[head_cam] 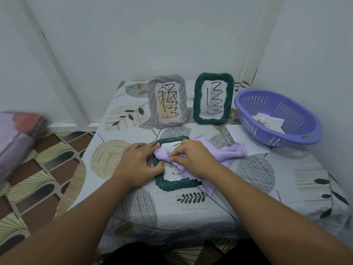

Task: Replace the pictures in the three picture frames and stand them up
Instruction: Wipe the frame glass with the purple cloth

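Near the table's front edge, a dark green twisted-rim picture frame [176, 183] is lying flat on the leaf-patterned tablecloth [254, 188]. The left hand [136, 162] is pressing on its left rim, fingers closed together. The right hand [193, 155] is pinching a lilac fleece cloth [232, 153] over the glass. Toward the back edge, a grey ribbed frame [167, 102] and a second green frame [213, 98] are standing upright. At the right edge, a purple slotted plastic basket [277, 115] is holding loose paper pictures [267, 121], below pale walls.

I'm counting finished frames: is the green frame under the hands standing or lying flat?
Lying flat. The near green frame rests face up on the table, the purple cloth draped across it, both hands on it.
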Demonstrator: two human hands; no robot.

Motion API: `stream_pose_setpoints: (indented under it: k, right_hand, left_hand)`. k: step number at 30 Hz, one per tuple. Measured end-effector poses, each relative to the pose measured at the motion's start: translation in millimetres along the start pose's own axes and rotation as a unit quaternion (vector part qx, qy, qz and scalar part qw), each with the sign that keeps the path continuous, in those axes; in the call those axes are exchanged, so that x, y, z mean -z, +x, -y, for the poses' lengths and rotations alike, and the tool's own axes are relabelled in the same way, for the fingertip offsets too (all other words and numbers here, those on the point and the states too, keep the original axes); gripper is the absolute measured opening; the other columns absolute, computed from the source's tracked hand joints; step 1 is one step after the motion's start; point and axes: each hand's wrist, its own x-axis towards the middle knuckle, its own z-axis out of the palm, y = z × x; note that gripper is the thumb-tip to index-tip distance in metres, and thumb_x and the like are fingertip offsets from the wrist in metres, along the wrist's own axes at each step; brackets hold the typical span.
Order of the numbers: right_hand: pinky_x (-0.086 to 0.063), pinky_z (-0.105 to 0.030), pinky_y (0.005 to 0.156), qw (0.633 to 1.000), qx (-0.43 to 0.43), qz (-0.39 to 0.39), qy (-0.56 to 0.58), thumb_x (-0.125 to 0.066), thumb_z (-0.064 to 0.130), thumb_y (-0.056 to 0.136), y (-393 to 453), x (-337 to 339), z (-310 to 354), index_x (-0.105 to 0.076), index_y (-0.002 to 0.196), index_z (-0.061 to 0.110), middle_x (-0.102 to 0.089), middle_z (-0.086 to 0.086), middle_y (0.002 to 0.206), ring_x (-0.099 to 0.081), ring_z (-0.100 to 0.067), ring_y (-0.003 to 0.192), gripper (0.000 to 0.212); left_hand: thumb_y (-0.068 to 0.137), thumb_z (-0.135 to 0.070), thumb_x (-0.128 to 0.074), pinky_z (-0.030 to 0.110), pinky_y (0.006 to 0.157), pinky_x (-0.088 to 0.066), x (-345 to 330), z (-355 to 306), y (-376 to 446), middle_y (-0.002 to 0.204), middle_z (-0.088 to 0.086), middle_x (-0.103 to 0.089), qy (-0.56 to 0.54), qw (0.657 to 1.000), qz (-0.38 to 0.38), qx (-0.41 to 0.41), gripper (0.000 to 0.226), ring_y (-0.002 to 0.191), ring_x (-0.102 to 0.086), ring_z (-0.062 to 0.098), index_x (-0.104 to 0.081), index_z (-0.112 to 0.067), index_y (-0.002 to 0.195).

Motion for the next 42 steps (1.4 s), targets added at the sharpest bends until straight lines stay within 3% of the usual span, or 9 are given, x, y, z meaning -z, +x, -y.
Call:
stream_pose_setpoints:
  k: [13,19,24,29,34,39,42]
  right_hand:
    - [-0.05,-0.04,0.083,1.0,-0.018,-0.016,0.007,-0.073,0.032,0.091,1,-3,2,-0.081,0.098,0.027,-0.062,0.001,0.094,-0.059,-0.016,0.09,0.012]
    - [-0.05,-0.038,0.086,0.999,-0.002,0.025,0.022,-0.075,0.033,0.089,-6,4,-3,-0.081,0.097,0.027,-0.062,0.008,0.092,-0.057,-0.009,0.089,0.011]
    - [-0.048,-0.036,0.084,1.0,-0.017,-0.008,0.012,-0.074,0.031,0.09,0,0,2,-0.081,0.098,0.026,-0.062,0.002,0.095,-0.058,-0.013,0.091,0.011]
    - [-0.046,-0.026,0.081,0.999,0.005,0.03,0.044,-0.077,0.028,0.088,-9,6,-3,-0.082,0.096,0.025,-0.058,0.014,0.083,-0.054,0.0,0.081,0.01]
    - [-0.048,-0.034,0.084,1.0,-0.002,0.005,0.009,-0.075,0.03,0.09,-1,3,0,-0.081,0.099,0.026,-0.06,0.005,0.093,-0.058,-0.012,0.09,0.012]
    - [-0.037,-0.006,0.074,0.998,0.008,0.04,0.045,-0.077,0.028,0.088,-8,6,-8,-0.081,0.096,0.026,-0.059,0.015,0.088,-0.054,0.006,0.083,0.009]
    - [-0.039,-0.008,0.076,0.999,0.014,0.04,0.034,-0.077,0.027,0.088,-2,7,-8,-0.082,0.096,0.026,-0.057,0.019,0.082,-0.054,0.005,0.083,0.01]
  left_hand:
    - [0.073,-0.066,-0.054,0.05,0.112,-0.038,0,-1,0,0.144,-0.013,-0.058,0.0,1.0,-0.006,-0.004,0.075,0.128,-0.052,0.018,-0.061,-0.033,0.139]
    - [0.071,-0.067,-0.051,0.044,0.114,-0.032,2,-4,-2,0.147,-0.014,-0.055,0.013,1.0,-0.001,0.003,0.078,0.13,-0.048,0.016,-0.059,-0.034,0.142]
    - [0.072,-0.066,-0.051,0.047,0.113,-0.035,2,-4,-1,0.145,-0.013,-0.057,0.009,1.0,-0.002,0.0,0.077,0.13,-0.05,0.016,-0.06,-0.032,0.141]
    - [0.069,-0.065,-0.054,0.047,0.113,-0.035,2,-3,-1,0.145,-0.012,-0.057,0.013,1.0,0.0,0.002,0.08,0.13,-0.05,0.017,-0.06,-0.032,0.141]
    - [0.071,-0.065,-0.052,0.045,0.113,-0.035,2,-4,-2,0.145,-0.013,-0.057,0.014,1.0,-0.004,-0.001,0.077,0.13,-0.05,0.016,-0.06,-0.032,0.141]
    - [0.067,-0.067,-0.052,0.044,0.115,-0.031,3,-4,-1,0.148,-0.013,-0.054,0.017,1.0,0.011,0.003,0.084,0.133,-0.047,0.015,-0.058,-0.032,0.143]
    - [0.069,-0.067,-0.051,0.044,0.115,-0.032,3,-4,-1,0.148,-0.014,-0.054,0.016,1.0,0.007,0.004,0.082,0.132,-0.047,0.015,-0.058,-0.033,0.143]
